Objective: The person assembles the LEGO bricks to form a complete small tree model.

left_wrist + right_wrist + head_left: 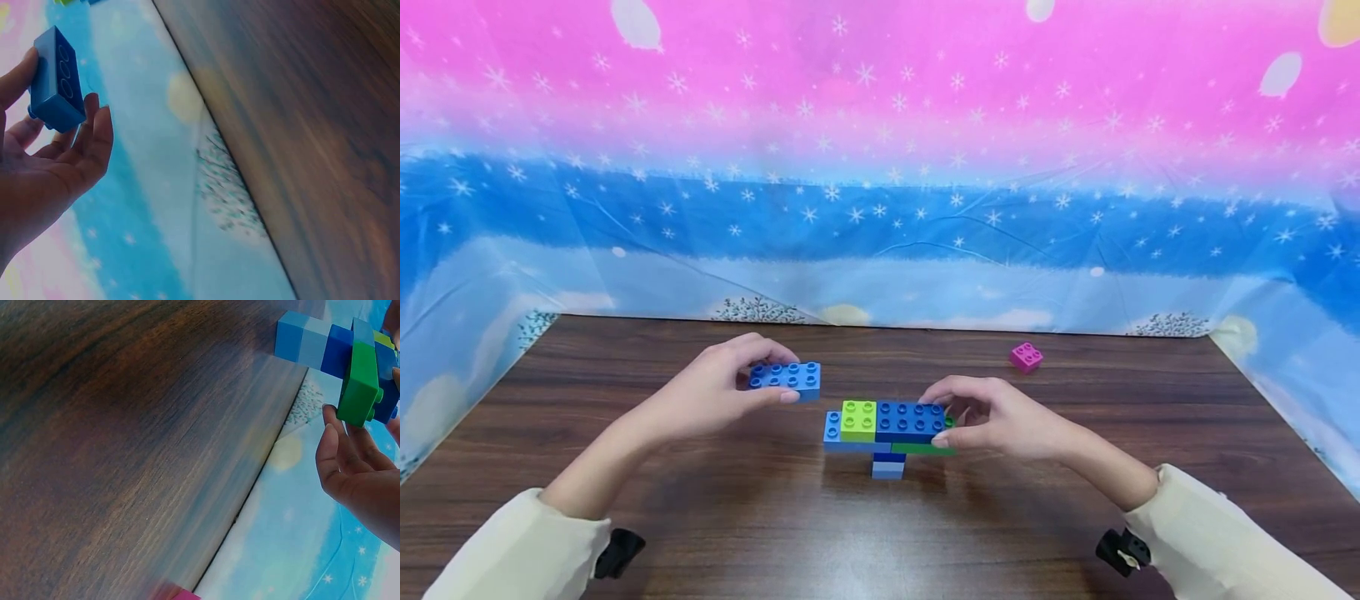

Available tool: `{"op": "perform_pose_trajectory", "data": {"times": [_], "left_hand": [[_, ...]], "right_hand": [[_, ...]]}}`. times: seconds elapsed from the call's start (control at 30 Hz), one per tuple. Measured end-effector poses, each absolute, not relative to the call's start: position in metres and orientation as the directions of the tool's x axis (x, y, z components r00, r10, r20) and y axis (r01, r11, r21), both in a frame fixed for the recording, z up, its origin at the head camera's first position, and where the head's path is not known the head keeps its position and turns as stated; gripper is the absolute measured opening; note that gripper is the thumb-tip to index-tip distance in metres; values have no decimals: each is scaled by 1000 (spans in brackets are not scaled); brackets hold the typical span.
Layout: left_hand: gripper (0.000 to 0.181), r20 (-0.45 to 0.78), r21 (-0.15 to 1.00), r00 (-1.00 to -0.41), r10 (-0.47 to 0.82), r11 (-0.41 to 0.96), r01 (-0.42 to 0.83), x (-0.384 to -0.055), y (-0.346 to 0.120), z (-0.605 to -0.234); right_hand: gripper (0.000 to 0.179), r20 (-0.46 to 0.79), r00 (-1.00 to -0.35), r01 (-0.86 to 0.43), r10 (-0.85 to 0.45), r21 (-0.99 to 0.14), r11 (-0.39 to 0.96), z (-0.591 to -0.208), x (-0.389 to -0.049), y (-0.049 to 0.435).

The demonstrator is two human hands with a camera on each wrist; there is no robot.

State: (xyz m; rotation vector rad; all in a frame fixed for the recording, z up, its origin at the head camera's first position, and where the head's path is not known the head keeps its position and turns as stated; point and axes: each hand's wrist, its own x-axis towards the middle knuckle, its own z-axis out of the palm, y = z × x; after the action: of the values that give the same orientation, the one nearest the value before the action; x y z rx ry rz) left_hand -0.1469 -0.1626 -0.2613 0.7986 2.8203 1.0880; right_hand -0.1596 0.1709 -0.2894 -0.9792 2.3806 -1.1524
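Observation:
My left hand (722, 387) pinches a medium-blue toy building brick (805, 382) between thumb and fingers, raised to the left of a T-shaped brick build. In the left wrist view the brick's (53, 81) hollow underside shows. The build stands on a narrow column of blue bricks (888, 468). Across its top lie a medium-blue brick (850, 447) and a green brick (357, 387) end to end. Above these sit a lime brick (858, 422) and a dark blue brick (910, 423). My right hand (1000, 421) grips the dark blue brick's right end, thumb in front, fingers behind.
A small magenta brick (1026, 357) lies on the brown wooden table (760, 533) at the back right. A pink and blue snowflake-patterned cloth (880, 225) hangs behind the table and round its sides.

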Motion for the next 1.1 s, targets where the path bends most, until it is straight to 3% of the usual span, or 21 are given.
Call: {"op": "perform_pose_trajectory", "data": {"times": [0.53, 1.1], "left_hand": [[28, 253, 619, -818, 517, 563, 548, -139, -116, -253], [31, 214, 638, -774, 596, 514, 573, -140, -82, -263]], "right_hand": [[34, 12, -711, -446, -703, -781, 438, -290, -160, 171], [35, 10, -715, -442, -699, -781, 441, -289, -160, 171]]}}
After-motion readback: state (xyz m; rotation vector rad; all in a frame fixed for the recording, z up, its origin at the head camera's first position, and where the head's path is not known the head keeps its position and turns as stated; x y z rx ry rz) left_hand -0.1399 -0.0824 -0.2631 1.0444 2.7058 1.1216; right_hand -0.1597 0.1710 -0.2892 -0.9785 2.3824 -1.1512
